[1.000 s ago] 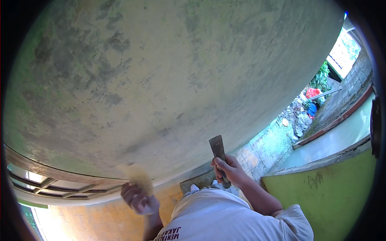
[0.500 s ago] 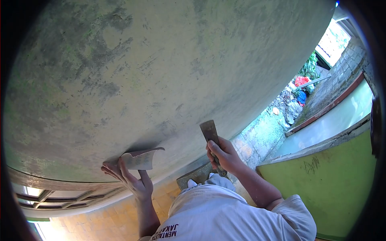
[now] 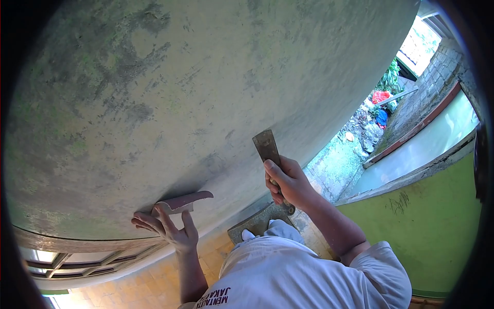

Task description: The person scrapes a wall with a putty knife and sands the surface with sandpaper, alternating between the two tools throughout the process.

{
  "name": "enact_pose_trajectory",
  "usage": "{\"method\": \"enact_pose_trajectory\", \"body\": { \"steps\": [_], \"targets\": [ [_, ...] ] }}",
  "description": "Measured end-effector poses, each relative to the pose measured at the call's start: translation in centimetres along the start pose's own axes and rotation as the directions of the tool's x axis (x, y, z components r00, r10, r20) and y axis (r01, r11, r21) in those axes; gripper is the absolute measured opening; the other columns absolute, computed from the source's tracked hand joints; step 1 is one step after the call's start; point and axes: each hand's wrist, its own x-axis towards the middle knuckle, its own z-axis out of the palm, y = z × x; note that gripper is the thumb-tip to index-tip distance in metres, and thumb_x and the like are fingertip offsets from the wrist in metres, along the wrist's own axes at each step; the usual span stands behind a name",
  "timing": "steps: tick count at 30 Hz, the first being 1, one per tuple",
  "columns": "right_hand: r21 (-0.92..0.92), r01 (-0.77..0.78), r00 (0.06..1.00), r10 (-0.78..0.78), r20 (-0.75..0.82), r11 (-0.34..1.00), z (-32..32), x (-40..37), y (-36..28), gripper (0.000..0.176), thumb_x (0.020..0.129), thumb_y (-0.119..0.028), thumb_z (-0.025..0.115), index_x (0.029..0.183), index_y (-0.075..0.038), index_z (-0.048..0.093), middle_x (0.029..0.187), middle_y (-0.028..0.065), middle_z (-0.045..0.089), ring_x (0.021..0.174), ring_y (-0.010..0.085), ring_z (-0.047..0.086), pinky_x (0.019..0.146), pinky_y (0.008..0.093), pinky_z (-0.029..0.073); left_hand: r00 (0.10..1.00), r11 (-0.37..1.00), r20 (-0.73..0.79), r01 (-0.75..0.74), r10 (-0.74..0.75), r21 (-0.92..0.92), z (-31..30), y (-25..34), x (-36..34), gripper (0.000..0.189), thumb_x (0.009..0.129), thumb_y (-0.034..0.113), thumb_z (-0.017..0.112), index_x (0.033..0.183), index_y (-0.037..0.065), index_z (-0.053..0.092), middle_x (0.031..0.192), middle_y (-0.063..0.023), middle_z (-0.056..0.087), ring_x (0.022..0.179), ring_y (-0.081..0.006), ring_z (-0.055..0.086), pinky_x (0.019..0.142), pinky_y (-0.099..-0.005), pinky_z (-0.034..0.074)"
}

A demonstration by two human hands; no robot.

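A curled sheet of sandpaper [image 3: 189, 201], its reddish-brown side showing along with a strip of pale backing, is held by my left hand [image 3: 172, 229] at the lower part of the wall. The fingers of that hand point left, close to the wall surface. My right hand [image 3: 288, 181] is wrapped around the handle of a putty knife [image 3: 266, 144], its flat blade angled up in front of the wall. Grey stains and scuffed patches mark the pale plaster wall [image 3: 206, 98].
A wooden window or vent frame [image 3: 92, 265] lies under the wall at lower left. My feet are on a grey slab [image 3: 260, 221] beside orange floor tiles [image 3: 154, 275]. At right stand a low green wall [image 3: 411, 232], rubble [image 3: 368, 136] and plants [image 3: 389, 77].
The sandpaper has tilted so that its reddish side shows instead of the printed backing. My right hand and the putty knife have moved up a little, nearer the wall.
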Motion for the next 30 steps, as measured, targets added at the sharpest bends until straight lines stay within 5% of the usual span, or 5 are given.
{"method": "enact_pose_trajectory", "body": {
  "steps": [30],
  "targets": [
    [-0.006,-0.031,0.999,0.031,0.015,0.999,-0.3,0.0,-1.1,0.034,0.098,-0.035,0.043,0.079,-0.006,0.042,0.056,-0.0010,0.041,0.039,0.0069,0.041,0.037,0.0228,0.037,0.998,0.998,-0.040,-0.048,0.050,0.050,1.7,-1.9,-1.3,0.079,0.075,0.022,0.055,0.146,0.013,0.022,0.150,-0.0284,-0.003,0.136,-0.0483,-0.013,0.102,-0.0642,-0.011]
  ]
}}
